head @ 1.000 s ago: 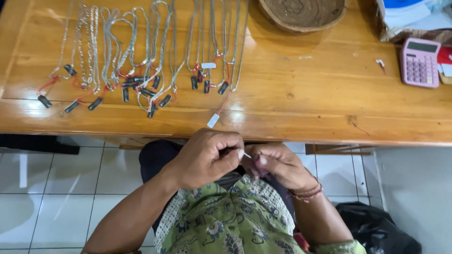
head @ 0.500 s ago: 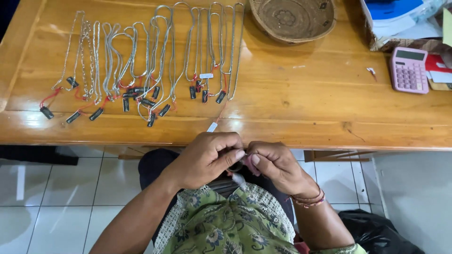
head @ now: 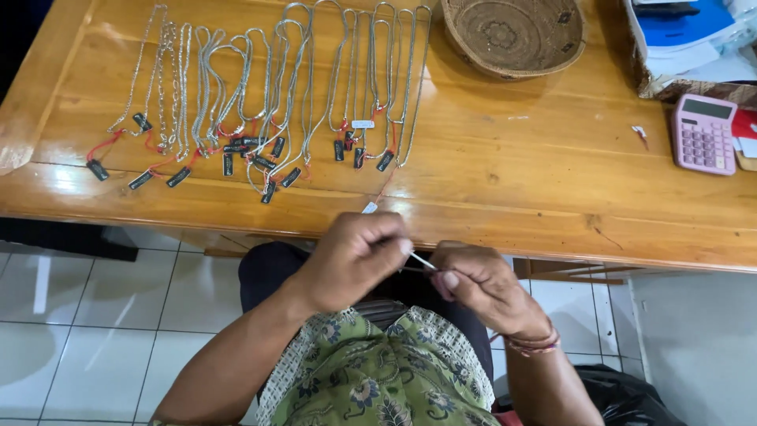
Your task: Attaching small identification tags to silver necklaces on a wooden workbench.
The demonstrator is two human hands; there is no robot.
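My left hand (head: 351,256) and my right hand (head: 479,285) meet over my lap, just below the front edge of the wooden table (head: 536,181). Together they pinch a thin silver chain (head: 423,261) that runs between the fingertips. A red thread with a small white tag (head: 370,207) lies at the table edge right above my left hand. Several silver necklaces (head: 276,95) with red threads and small black tags lie in a row on the left half of the table.
A woven round basket (head: 512,35) stands at the back of the table. A pink calculator (head: 703,132) lies at the right, beside a box of blue and white papers (head: 686,39). White floor tiles (head: 95,315) show below, and a black bag (head: 623,398) sits at lower right.
Both hands stay together over my lap on the chain, and the view has shifted slightly so the table looks further up and left.
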